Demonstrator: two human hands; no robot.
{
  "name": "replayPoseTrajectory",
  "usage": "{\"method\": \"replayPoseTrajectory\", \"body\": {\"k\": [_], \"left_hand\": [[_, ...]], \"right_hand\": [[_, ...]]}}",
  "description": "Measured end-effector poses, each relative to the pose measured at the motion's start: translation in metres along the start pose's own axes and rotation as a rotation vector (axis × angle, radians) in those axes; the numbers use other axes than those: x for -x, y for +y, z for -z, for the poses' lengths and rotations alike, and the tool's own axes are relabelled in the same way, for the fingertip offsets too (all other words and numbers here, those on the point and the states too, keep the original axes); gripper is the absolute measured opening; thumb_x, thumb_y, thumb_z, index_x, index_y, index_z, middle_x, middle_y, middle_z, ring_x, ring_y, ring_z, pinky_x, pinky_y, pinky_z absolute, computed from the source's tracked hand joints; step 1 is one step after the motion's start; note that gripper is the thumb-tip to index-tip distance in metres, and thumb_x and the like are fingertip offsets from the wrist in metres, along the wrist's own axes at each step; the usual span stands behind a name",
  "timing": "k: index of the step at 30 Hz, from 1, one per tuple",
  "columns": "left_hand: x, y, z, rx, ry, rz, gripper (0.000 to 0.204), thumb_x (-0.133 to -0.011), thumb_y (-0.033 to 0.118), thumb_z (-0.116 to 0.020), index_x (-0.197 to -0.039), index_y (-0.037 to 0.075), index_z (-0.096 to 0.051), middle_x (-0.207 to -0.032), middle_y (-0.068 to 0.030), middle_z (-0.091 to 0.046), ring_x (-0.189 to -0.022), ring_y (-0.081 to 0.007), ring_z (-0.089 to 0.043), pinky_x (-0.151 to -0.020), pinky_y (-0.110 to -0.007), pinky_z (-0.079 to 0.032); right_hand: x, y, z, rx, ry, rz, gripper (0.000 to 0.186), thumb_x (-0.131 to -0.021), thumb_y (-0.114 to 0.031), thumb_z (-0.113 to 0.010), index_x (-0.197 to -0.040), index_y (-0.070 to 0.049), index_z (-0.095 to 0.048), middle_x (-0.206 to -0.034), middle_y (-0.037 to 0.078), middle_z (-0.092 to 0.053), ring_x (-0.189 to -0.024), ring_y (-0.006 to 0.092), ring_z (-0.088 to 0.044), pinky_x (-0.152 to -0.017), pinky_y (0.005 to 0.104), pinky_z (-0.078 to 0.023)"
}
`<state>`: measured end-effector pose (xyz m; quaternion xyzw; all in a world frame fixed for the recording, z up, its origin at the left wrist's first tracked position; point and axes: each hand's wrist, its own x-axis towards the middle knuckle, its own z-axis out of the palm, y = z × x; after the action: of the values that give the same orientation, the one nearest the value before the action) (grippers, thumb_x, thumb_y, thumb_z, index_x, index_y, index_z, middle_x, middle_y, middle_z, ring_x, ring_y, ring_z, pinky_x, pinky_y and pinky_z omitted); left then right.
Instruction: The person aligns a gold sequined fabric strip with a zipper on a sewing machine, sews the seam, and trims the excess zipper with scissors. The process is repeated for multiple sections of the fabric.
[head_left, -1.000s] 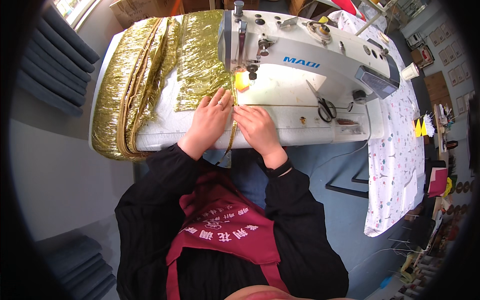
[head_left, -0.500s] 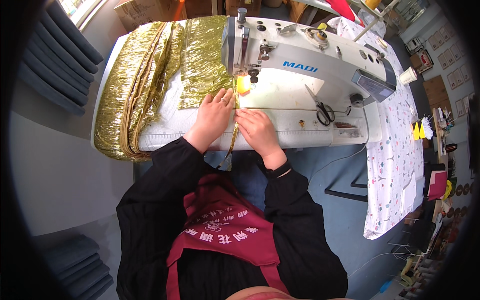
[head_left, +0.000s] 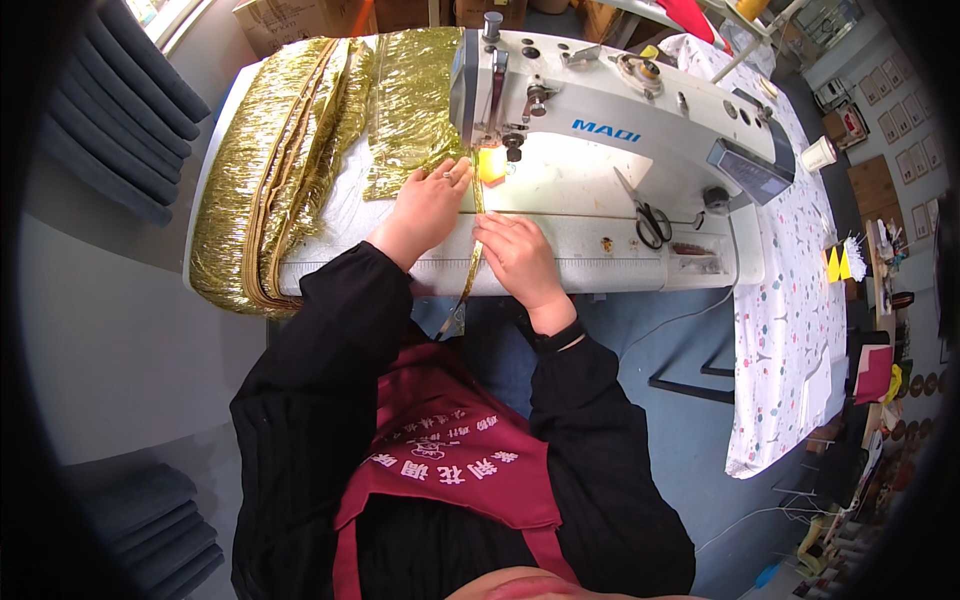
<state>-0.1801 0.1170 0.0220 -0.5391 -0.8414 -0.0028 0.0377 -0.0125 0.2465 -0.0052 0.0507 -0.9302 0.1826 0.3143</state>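
Gold metallic fringe sheet (head_left: 410,95) lies left of the white industrial sewing machine (head_left: 615,115), its near edge by the presser foot. My left hand (head_left: 428,208) rests on this sheet's near right corner, fingers stretched out, just below the needle area. A narrow gold strip (head_left: 468,278) runs from beside the needle down over the table's front edge. My right hand (head_left: 515,262) is on this strip lower down, fingers together, pinching it against the white bed. An orange-yellow piece (head_left: 491,164) sits right of the foot.
Thick folded gold fringe (head_left: 260,175) fills the table's left end. Black scissors (head_left: 652,228) and a small tray (head_left: 695,262) lie on the right. A printed cloth (head_left: 785,350) covers the surface farther right. Dark grey folded pads (head_left: 120,140) are at left; boxes (head_left: 285,20) stand behind.
My left hand has moved away from me toward the needle, along with the gold sheet's near edge. My right hand stays on the strip, slightly lower.
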Motion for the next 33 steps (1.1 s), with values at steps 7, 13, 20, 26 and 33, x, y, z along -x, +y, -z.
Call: {"method": "replayPoseTrajectory", "body": {"k": [7, 13, 20, 26, 33], "left_hand": [[-0.008, -0.013, -0.004, 0.010, -0.031, -0.031, 0.069, -0.090, 0.003, -0.052, -0.157, 0.007, -0.043, -0.168, -0.0071, -0.039, -0.152, -0.0236, -0.041, -0.115, -0.042, -0.040], [-0.015, -0.019, -0.008, 0.029, -0.021, -0.046, 0.072, -0.086, 0.001, -0.054, -0.157, 0.003, -0.041, -0.168, -0.0104, -0.038, -0.152, -0.0251, -0.041, -0.115, -0.042, -0.039], [-0.023, -0.022, -0.008, -0.001, -0.032, -0.025, 0.072, -0.086, 0.001, -0.053, -0.158, 0.002, -0.040, -0.165, -0.0104, -0.043, -0.154, -0.0243, -0.039, -0.116, -0.041, -0.039], [-0.031, -0.025, -0.006, -0.005, -0.064, 0.003, 0.068, -0.090, 0.004, -0.051, -0.158, 0.002, -0.041, -0.164, -0.0101, -0.044, -0.154, -0.0230, -0.038, -0.118, -0.043, -0.037], [-0.054, -0.055, 0.007, 0.188, -0.135, -0.034, 0.056, -0.092, 0.009, -0.052, -0.148, 0.010, -0.056, -0.147, -0.0140, -0.062, -0.135, -0.0233, -0.059, -0.112, -0.043, -0.042]], "right_hand": [[0.001, 0.000, -0.001, 0.002, -0.004, -0.003, 0.017, -0.088, -0.010, -0.071, -0.105, -0.007, -0.076, -0.121, 0.005, -0.074, -0.122, 0.0204, -0.067, -0.102, 0.0393, -0.049], [0.002, 0.000, -0.001, 0.025, -0.010, -0.001, 0.018, -0.089, -0.011, -0.071, -0.106, -0.008, -0.076, -0.122, 0.005, -0.074, -0.122, 0.0203, -0.066, -0.103, 0.0390, -0.048], [0.002, 0.001, -0.003, 0.011, -0.003, -0.014, 0.019, -0.089, -0.012, -0.071, -0.107, -0.007, -0.075, -0.122, 0.006, -0.075, -0.121, 0.0211, -0.067, -0.102, 0.0396, -0.049], [0.001, 0.000, -0.001, 0.036, -0.008, 0.005, 0.020, -0.089, -0.013, -0.072, -0.108, -0.007, -0.075, -0.124, 0.006, -0.074, -0.121, 0.0218, -0.067, -0.101, 0.0397, -0.049], [0.001, -0.002, -0.002, 0.043, -0.026, -0.008, 0.022, -0.089, -0.012, -0.071, -0.110, -0.007, -0.075, -0.126, 0.006, -0.073, -0.122, 0.0226, -0.066, -0.101, 0.0397, -0.049]]}}
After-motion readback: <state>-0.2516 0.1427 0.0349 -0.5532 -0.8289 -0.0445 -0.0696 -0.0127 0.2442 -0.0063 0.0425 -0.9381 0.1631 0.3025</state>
